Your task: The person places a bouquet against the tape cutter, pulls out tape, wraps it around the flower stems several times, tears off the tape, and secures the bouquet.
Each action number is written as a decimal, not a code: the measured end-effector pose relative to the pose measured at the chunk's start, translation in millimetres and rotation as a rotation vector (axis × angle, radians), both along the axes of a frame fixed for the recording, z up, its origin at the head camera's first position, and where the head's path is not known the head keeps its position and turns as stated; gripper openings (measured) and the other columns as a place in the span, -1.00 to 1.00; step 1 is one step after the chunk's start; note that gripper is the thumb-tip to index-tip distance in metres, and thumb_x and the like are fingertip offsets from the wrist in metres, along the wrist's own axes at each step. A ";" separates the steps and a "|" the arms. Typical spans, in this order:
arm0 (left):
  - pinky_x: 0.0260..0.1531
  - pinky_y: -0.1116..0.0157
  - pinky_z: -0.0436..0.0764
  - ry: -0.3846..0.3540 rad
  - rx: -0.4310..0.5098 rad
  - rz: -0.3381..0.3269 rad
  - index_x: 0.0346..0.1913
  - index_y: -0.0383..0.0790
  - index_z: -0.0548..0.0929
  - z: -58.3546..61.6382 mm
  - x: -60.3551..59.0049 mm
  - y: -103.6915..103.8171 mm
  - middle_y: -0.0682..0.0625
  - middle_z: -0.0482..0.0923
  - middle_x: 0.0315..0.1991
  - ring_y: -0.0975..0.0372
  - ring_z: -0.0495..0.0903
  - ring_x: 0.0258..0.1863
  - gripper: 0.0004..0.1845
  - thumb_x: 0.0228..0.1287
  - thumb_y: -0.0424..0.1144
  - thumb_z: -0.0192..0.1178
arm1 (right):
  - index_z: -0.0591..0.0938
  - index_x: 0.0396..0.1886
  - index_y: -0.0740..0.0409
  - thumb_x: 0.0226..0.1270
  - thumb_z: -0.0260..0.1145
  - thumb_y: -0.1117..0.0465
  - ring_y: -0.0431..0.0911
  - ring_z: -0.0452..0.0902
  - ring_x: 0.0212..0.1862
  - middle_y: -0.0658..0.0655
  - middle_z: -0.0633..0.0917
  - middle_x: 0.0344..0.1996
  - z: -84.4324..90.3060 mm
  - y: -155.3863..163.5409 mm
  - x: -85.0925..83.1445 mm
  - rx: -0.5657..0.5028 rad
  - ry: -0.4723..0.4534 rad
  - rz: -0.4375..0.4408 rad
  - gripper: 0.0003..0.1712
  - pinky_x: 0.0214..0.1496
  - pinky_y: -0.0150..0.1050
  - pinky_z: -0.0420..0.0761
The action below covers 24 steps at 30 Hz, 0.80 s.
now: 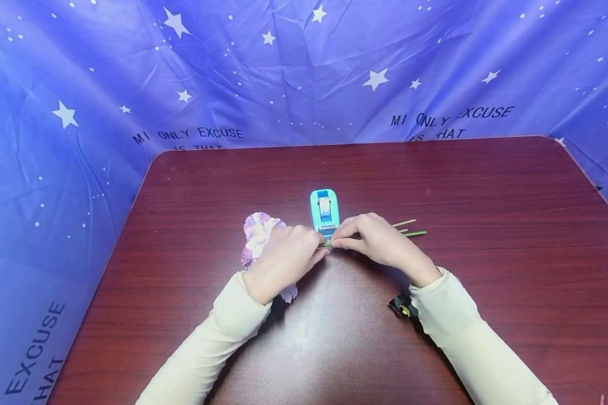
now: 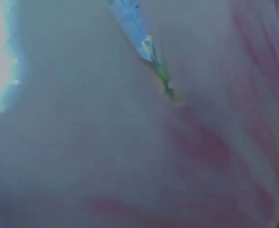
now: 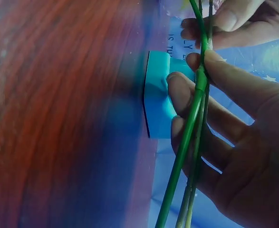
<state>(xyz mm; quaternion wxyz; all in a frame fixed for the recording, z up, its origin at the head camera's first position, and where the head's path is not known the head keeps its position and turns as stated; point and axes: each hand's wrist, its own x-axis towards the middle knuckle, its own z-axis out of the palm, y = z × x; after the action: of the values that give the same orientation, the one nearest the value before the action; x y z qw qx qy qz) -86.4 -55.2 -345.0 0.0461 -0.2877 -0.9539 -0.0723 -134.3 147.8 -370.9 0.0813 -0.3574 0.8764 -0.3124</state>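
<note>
Pink and white flowers (image 1: pixel 258 228) show to the left of my left hand (image 1: pixel 291 256), which grips their green stems close to the blossoms. The stems (image 1: pixel 416 233) run rightward past my right hand (image 1: pixel 377 239) and stick out beyond it. Thumb and index finger of the right hand pinch the stems near the left fingertips; its other fingers lie behind the stems (image 3: pixel 184 147) in the right wrist view. Just behind both hands stands a light blue tape dispenser (image 1: pixel 316 211) with a roll of clear tape in it. Blurred petals (image 2: pixel 258 95) cover most of the left wrist view.
A small black object with a yellow mark (image 1: pixel 399 305) is by the right sleeve (image 1: pixel 451 309). The dark red wooden table (image 1: pixel 486 197) reaches back to a blue curtain (image 1: pixel 284 73) printed with stars.
</note>
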 end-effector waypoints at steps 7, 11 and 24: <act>-0.51 0.13 0.60 -0.034 0.034 -0.007 -0.40 -0.10 0.74 -7.8 -6.8 -1.5 0.04 0.66 -0.56 0.16 0.63 -0.57 -0.83 0.30 -0.12 0.32 | 0.82 -0.30 -0.06 0.34 0.36 0.16 -0.20 0.71 -0.13 -0.14 0.77 -0.26 0.9 0.8 0.7 0.018 0.030 -0.002 -0.88 -0.02 -0.14 0.63; -0.50 0.11 0.60 -0.044 0.046 -0.002 -0.40 -0.07 0.76 -10.7 -9.0 -1.6 0.03 0.68 -0.53 0.14 0.67 -0.54 -0.84 0.27 -0.10 0.34 | 0.82 -0.30 -0.08 0.33 0.38 0.16 -0.23 0.70 -0.15 -0.16 0.76 -0.27 1.1 0.0 0.7 0.014 0.036 -0.005 -0.90 -0.04 -0.16 0.63; -0.63 0.16 0.52 0.106 -0.018 0.039 -0.44 0.05 0.79 -14.8 -10.1 -0.9 0.07 0.65 -0.61 0.14 0.60 -0.65 -0.86 0.22 -0.05 0.38 | 0.77 -0.32 0.02 0.44 0.27 0.09 -0.20 0.53 -0.55 -0.05 0.67 -0.60 0.7 -0.8 -1.1 0.059 -0.249 -0.045 -0.80 -0.35 -0.30 0.51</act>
<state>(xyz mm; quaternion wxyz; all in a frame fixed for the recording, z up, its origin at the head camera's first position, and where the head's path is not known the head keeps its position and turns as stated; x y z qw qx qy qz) -96.4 -56.1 -359.8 0.0955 -0.2728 -0.9561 -0.0474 -135.4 147.0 -370.2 0.1928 -0.2938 0.8761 -0.3302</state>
